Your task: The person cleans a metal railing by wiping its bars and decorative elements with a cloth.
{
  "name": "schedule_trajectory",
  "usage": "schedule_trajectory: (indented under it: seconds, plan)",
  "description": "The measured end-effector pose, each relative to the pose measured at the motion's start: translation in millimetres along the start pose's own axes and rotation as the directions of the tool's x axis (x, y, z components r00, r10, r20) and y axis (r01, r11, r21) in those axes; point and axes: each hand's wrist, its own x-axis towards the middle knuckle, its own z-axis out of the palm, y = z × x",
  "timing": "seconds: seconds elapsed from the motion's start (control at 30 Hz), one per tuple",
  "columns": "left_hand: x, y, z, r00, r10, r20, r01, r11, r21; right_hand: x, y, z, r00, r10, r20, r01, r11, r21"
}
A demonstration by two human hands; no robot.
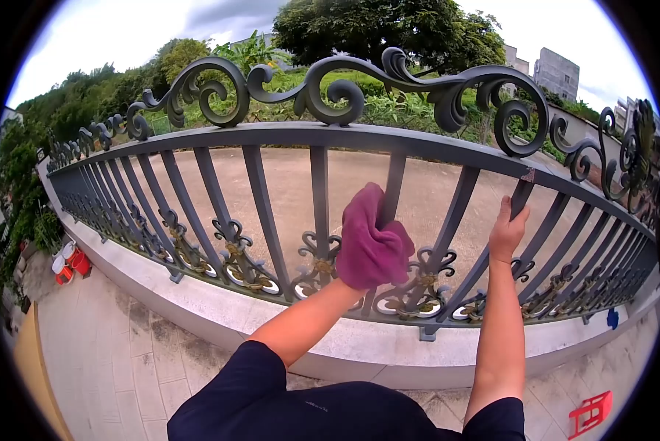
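Observation:
A purple cloth (377, 246) covers my left hand (352, 285), leaving only the wrist showing. The cloth is bunched round one upright bar (394, 180) of a dark grey metal fence, near the middle of the view. The fingers are hidden beneath the fabric, closed about the cloth and the bar. Farther right, my right hand (506, 234) grips another upright bar (521, 195), below the top rail (300, 135). Its thumb and a finger show against the metal. Curled scrollwork (337, 92) runs along the top of the fence, and smaller gold-tinted scrolls (245, 257) sit low between the bars.
The fence stands on a pale stone ledge (220, 309). Red buckets (76, 259) with white cloths stand far left on the tiled floor (117, 353). A red stool (591, 413) is at lower right. A small blue item (612, 317) lies by the ledge's right end.

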Motion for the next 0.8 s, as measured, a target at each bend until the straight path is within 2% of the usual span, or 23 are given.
schedule_trajectory:
  seconds: [0.13, 0.17, 0.23, 0.27, 0.37, 0.43, 0.47, 0.53, 0.57, 0.63, 0.7, 0.73, 0.8]
  plan:
    - [59, 47, -58, 0.934, 0.337, 0.115, -0.354, 0.917, 0.184, 0, 2, 2, 1.0, -0.028, -0.011, 0.028, 0.999, 0.033]
    - [76, 55, -69, 0.901, 0.396, 0.177, -0.429, 0.872, 0.234, 0, 1, 2, 1.0, -0.026, -0.016, 0.026, 0.999, 0.037]
    - [102, 49, -79, 0.864, 0.415, 0.287, -0.493, 0.813, 0.31, 0, -4, -1, 1.0, 0.004, 0.004, -0.004, 0.999, 0.051]
    - [103, 25, -74, 0.884, 0.292, 0.365, -0.423, 0.83, 0.362, -1, -5, -2, 1.0, 0.01, 0.009, -0.01, 0.999, 0.05]
    - [131, 48, -90, 0.839, 0.391, 0.377, -0.519, 0.782, 0.344, 0, -5, -3, 0.999, 0.025, 0.021, -0.026, 0.999, 0.046]
    - [138, 58, -80, 0.837, 0.297, 0.46, -0.511, 0.727, 0.46, -1, -8, -3, 0.998, 0.055, 0.021, -0.056, 0.997, 0.056]
    - [139, 62, -71, 0.832, 0.226, 0.507, -0.498, 0.706, 0.503, -2, -5, 2, 0.999, 0.022, -0.028, -0.021, 0.999, 0.045]
    - [141, 57, -50, 0.845, 0.167, 0.507, -0.434, 0.768, 0.47, -4, -6, 1, 0.999, 0.037, -0.029, -0.036, 0.999, 0.038]
    - [137, 58, -43, 0.84, 0.21, 0.5, -0.476, 0.727, 0.495, -2, -8, 2, 0.999, 0.04, -0.031, -0.038, 0.998, 0.04]
    - [147, 88, -37, 0.831, -0.024, 0.555, -0.215, 0.907, 0.361, -3, -8, 2, 0.998, 0.019, -0.054, -0.018, 0.999, 0.027]
    - [141, 60, -11, 0.883, 0.149, 0.446, -0.309, 0.898, 0.313, -2, -3, 4, 0.998, -0.01, -0.056, 0.01, 1.0, 0.008]
    - [135, 55, -9, 0.901, 0.183, 0.394, -0.268, 0.948, 0.172, -3, -4, 3, 0.999, -0.011, -0.044, 0.011, 1.0, -0.011]
    - [137, 56, -12, 0.89, 0.241, 0.388, -0.336, 0.921, 0.197, -2, -2, 3, 0.999, -0.014, -0.032, 0.014, 1.0, -0.006]
